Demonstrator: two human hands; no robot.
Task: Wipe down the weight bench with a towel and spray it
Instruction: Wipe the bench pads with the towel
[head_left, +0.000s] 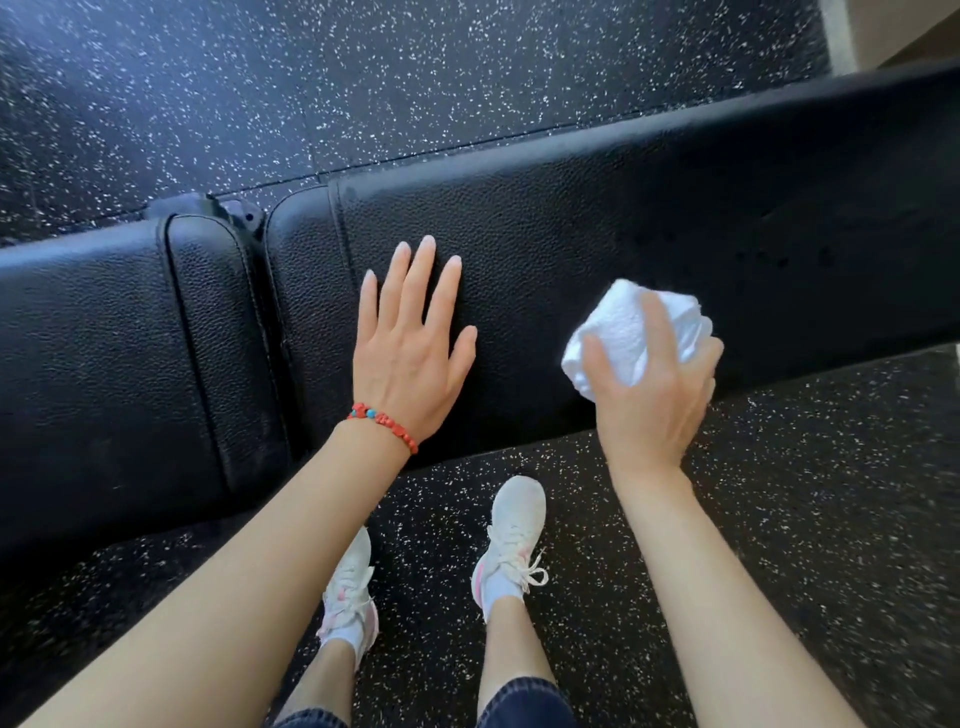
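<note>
Towel (636, 332) bunched in right hand (652, 387), grip curled round it at centre right, just over the bench (571, 218) pad's near edge. Left hand (410, 358) flat, fingers spread, pressing the pad mid-frame. Soft, light, squashable — best held wadded. Pad firm, grained.

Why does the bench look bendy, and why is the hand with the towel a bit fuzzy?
In the head view, the wide-angle lens curves the straight bench; the right hand gripping the towel is slightly smeared, probably by motion, while the left hand, flat on the pad, looks sharp; soft light gives the vinyl a dull sheen.
</note>
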